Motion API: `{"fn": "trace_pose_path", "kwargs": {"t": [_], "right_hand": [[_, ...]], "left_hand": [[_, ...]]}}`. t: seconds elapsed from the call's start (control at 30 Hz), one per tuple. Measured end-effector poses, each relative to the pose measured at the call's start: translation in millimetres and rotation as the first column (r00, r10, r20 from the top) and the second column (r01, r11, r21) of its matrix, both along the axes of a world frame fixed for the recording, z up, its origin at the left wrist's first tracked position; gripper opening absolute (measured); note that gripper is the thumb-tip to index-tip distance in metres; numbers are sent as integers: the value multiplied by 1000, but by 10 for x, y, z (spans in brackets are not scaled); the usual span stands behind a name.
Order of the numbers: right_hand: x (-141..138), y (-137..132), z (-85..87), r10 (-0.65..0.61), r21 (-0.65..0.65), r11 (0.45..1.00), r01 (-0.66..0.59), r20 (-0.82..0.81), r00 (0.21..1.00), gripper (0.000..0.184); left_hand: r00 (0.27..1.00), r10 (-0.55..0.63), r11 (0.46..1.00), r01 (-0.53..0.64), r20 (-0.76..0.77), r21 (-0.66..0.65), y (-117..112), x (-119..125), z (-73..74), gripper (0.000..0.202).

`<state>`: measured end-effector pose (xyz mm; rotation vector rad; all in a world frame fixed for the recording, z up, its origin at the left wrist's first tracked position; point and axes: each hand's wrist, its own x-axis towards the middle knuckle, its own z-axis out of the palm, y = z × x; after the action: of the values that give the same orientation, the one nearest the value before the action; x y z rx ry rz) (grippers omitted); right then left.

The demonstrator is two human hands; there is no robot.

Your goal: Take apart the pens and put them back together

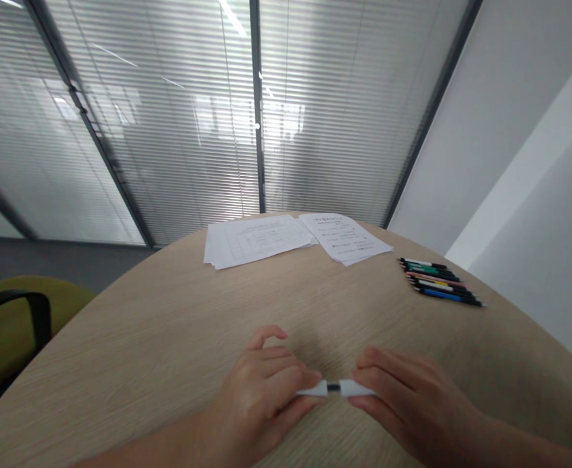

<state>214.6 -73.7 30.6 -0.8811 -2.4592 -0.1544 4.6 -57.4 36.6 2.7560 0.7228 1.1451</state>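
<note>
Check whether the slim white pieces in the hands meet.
Apart: a short, dark, rod-like section shows between the slim white pieces, held by left hand and right hand.

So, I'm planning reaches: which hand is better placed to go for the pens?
Probably the right hand: the pens lie ahead of it, toward the right, while the left hand is farther from them. Neither looks free, though: both hold the white object.
</note>
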Motion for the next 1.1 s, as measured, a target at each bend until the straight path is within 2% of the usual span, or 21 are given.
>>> {"fn": "trace_pose_path", "kwargs": {"t": [0.13,0.2,0.3,0.43,0.6,0.8,0.9,0.97,1.03,1.1], "right_hand": [[-12,-2,15,-17,2,1000,17,55,998,29],[-8,-9,18,-17,12,1000,17,50,999,26],[10,-13,46,13,-36,999,-13,-4,1000,22],[36,20,122,84,-209,972,-107,-116,990,13],[74,64,172,115,-172,973,-152,-206,972,8],[81,59,120,60,-204,975,-91,-155,986,26],[102,58,120,62,-299,947,-120,-198,978,25],[132,55,158,63,-370,917,-151,-239,969,39],[170,55,221,67,-452,871,-191,-275,959,48],[209,69,285,62,-525,823,-218,-299,952,46]], "left_hand": [[1000,12,999,-12,-2,36,-8,-6,13,8],[1000,10,1000,-9,-4,18,-2,-15,9,7],[1000,10,999,-10,5,-34,25,-36,-8,6],[999,26,994,-21,42,-110,69,-61,-35,5],[996,40,991,-29,81,-132,78,-65,-35,2],[999,15,998,-13,35,-57,61,-78,24,5],[999,29,997,-26,44,-71,72,-85,19,3],[997,50,994,-44,61,-96,85,-88,3,2],[995,70,989,-60,66,-135,97,-91,-12,4],[992,101,978,-86,70,-190,107,-92,-20,5]]}}
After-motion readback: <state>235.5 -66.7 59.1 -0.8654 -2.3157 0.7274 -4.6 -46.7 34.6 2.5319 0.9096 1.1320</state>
